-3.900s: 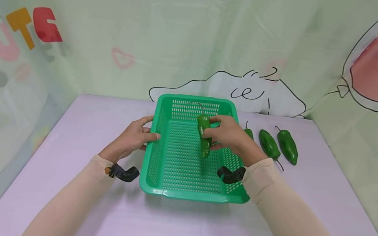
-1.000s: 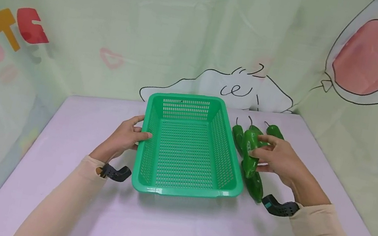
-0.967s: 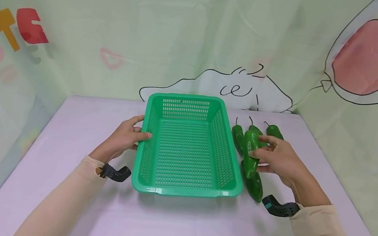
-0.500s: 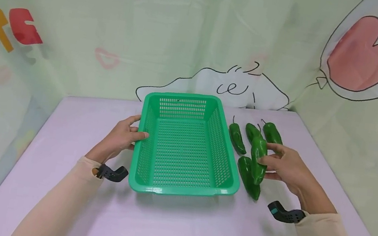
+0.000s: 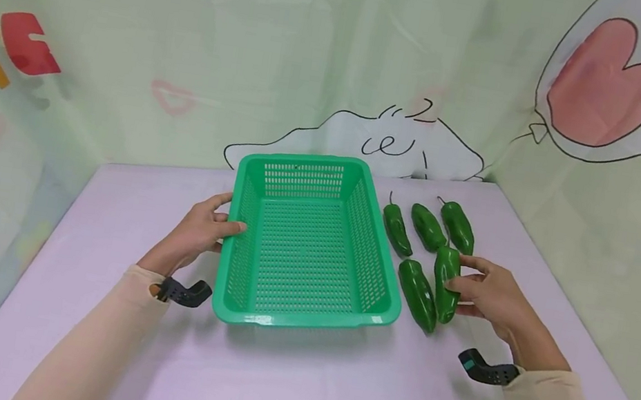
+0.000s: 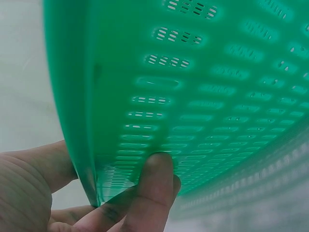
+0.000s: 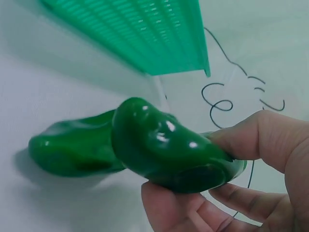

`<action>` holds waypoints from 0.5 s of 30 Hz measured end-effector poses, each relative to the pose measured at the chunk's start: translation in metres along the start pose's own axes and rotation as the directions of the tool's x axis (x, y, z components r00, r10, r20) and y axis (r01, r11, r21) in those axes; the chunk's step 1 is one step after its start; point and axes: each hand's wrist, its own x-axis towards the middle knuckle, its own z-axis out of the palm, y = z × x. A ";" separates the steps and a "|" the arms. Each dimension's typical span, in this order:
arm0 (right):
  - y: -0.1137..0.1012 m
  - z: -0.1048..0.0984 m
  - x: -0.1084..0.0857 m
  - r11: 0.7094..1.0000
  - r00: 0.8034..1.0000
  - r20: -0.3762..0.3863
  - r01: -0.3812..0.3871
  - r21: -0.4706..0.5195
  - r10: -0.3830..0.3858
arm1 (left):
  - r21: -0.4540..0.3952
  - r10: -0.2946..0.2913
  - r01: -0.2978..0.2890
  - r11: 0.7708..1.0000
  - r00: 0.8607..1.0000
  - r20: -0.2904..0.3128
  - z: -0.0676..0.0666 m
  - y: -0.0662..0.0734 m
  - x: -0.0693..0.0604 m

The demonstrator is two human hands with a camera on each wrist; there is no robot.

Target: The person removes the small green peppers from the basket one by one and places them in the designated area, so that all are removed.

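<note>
My left hand (image 5: 194, 236) grips the left rim of a green plastic basket (image 5: 303, 325), thumb over the rim and fingers on the outside. In the left wrist view those fingers press the basket's slotted outer wall (image 6: 120, 92). Nothing lies inside the basket. Right of it, my right hand (image 5: 496, 298) pinches a glossy green pepper (image 5: 444, 286) between thumb and fingers. The right wrist view has this held pepper (image 7: 154, 145) in front of another pepper (image 7: 72, 145) on the table. That second pepper (image 5: 417, 296) lies just left of the held one.
Behind the held pepper lie a slim pepper (image 5: 397, 230) near the basket's right side, a plump pepper (image 5: 428, 227) and a far-right pepper (image 5: 458, 227). They rest on a pale lilac tabletop (image 5: 290, 391). A printed curtain (image 5: 294, 49) closes off the back.
Earlier, my right hand held a pepper inside the basket; now it holds one among the others at the right. Over the last second it has shifted right and nearer. The left hand keeps its grip.
</note>
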 end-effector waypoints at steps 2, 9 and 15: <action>0.003 0.001 0.002 1.000 1.000 -0.001 -0.005 -0.003 0.005 | 0.001 -0.002 0.002 1.000 1.000 -0.006 -0.001 0.000 -0.002; 0.017 0.003 0.007 0.998 0.998 -0.012 -0.061 -0.026 0.061 | 0.003 0.002 -0.002 1.000 1.000 -0.010 -0.003 -0.003 -0.003; 0.026 0.006 0.011 0.996 0.996 -0.030 -0.083 -0.039 0.082 | 0.001 0.005 -0.005 1.000 1.000 -0.006 -0.004 -0.003 -0.003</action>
